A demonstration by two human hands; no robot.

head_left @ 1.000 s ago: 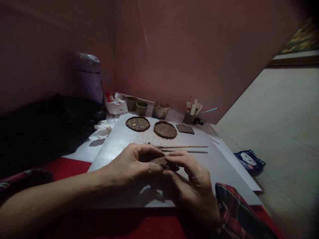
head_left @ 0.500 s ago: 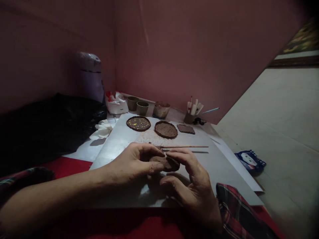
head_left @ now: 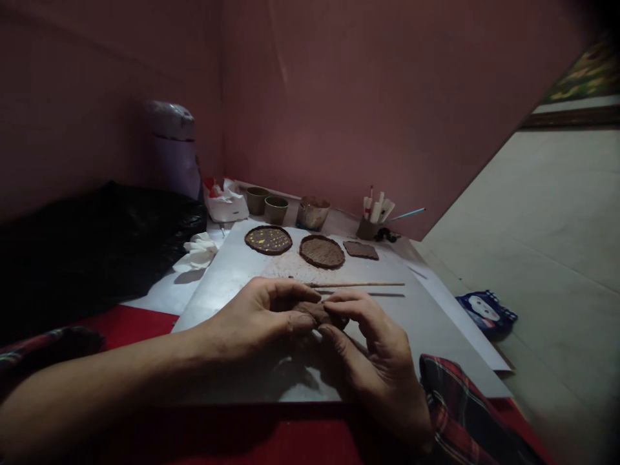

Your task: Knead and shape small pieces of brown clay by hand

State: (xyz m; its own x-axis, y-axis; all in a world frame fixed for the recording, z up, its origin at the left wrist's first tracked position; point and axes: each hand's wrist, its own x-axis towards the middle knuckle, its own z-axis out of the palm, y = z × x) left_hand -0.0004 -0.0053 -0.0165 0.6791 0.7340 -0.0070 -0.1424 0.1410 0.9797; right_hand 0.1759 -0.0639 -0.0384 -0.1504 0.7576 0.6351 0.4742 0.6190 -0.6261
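Note:
A brown lump of clay (head_left: 320, 314) is pinched between both my hands just above a white sheet (head_left: 227, 271). My left hand (head_left: 261, 318) curls round its left side with the thumb pressed on top. My right hand (head_left: 371, 352) closes on its right side, fingers bent over it. Beyond my fingers lies a thin wooden stick (head_left: 358, 284). Farther back on the sheet rest a round clay disc with yellow dots (head_left: 268, 239), a plain round clay disc (head_left: 321, 251) and a small flat clay rectangle (head_left: 361, 250).
Along the wall stand two small cups (head_left: 266, 205), a glass jar (head_left: 312, 213) and a holder of brushes and tools (head_left: 372, 218). Crumpled tissue (head_left: 197, 253) and a black bag (head_left: 92, 248) lie left. A blue printed packet (head_left: 485, 311) lies on the floor at right.
My right hand's fingers, which had spread apart half a second ago, have closed again on the clay. The lump stays in the same place between both hands.

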